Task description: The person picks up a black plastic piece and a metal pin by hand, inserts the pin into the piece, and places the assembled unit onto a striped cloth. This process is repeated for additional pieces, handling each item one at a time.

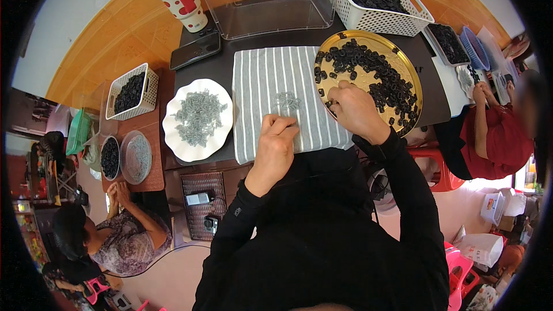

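Note:
My left hand (274, 148) rests on a grey-and-white striped cloth (253, 92), its fingers curled together; whatever they may hold is hidden. Just beyond its fingertips lies a small heap of thin, clear-grey pieces (288, 101). My right hand (356, 110) reaches over the near left rim of a round gold tray (362, 83), its fingers pinched at a small black plastic piece (329, 104). Many black ring-like pieces (397, 89) are scattered across that tray. Left of the cloth, a white scalloped plate (171, 126) carries a larger heap of the clear-grey pieces (199, 116).
A clear plastic box (271, 20) stands behind the cloth. Beside it are a phone (196, 50) and a red-dotted tumbler (183, 3). A white basket (374, 18) of black pieces stands behind the tray. Other people sit at left (127, 242) and right (498, 144).

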Motion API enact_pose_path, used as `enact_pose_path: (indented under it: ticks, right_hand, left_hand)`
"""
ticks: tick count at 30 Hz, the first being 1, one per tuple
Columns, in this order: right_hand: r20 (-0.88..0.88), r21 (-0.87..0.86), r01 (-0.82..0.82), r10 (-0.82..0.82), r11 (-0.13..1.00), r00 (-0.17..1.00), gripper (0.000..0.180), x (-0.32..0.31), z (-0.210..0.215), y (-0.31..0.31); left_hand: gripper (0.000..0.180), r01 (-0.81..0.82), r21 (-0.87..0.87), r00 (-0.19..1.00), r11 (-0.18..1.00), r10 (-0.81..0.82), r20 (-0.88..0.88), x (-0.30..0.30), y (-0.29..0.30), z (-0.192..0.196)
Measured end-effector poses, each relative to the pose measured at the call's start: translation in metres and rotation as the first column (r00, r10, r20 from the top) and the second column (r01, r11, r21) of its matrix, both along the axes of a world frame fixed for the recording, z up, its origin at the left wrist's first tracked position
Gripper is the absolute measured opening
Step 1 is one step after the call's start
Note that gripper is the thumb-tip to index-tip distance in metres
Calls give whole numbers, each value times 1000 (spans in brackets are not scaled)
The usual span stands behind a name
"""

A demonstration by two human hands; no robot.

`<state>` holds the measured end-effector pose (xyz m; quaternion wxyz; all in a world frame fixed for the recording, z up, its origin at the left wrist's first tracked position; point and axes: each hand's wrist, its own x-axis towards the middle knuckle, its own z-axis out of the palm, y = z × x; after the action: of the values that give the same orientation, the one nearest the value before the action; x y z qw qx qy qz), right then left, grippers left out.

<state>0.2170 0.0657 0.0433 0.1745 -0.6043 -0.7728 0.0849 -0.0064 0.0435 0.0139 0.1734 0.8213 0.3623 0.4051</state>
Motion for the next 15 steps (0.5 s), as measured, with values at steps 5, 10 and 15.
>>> enact_pose_path:
  ticks: [5,10,15]
  right_hand:
    - [-54,-58,-16,13,998,998,9,3,2,0]
    - [-45,-30,12,-13,999,999,6,-4,4,-1]
    - [42,-16,-15,16,1000,999,5,-7,-4,2]
  left_hand:
    - [26,-74,-106,992,992,85,97,-29,-4,3]
    - [26,-240,-164,964,957,255,75,-36,-10,5]
    - [23,-223,-64,974,973,221,-43,-13,-9,9]
